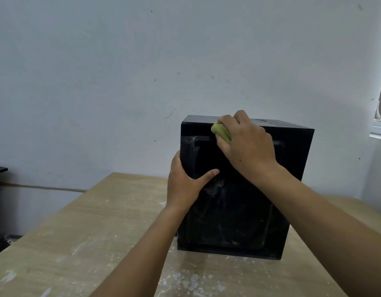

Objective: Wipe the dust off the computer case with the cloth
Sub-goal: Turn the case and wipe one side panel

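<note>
The left hand point(183, 185) and right hand point(248, 144) are bare, as are both forearms. A small dark mole point(240, 160) marks the right hand's back.

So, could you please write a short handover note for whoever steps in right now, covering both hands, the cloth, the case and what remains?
Left hand: grips the left edge of the computer case, thumb across the near face, steadying it.
Right hand: holds the bunched green cloth, pressed against the top edge of the near face.
The case stands upright on the wooden table.
Done: wiping is under way at the upper edge; how much is already clean cannot be told.
Left: pale dust streaks show on the middle and lower near face; the far sides are hidden.
</note>
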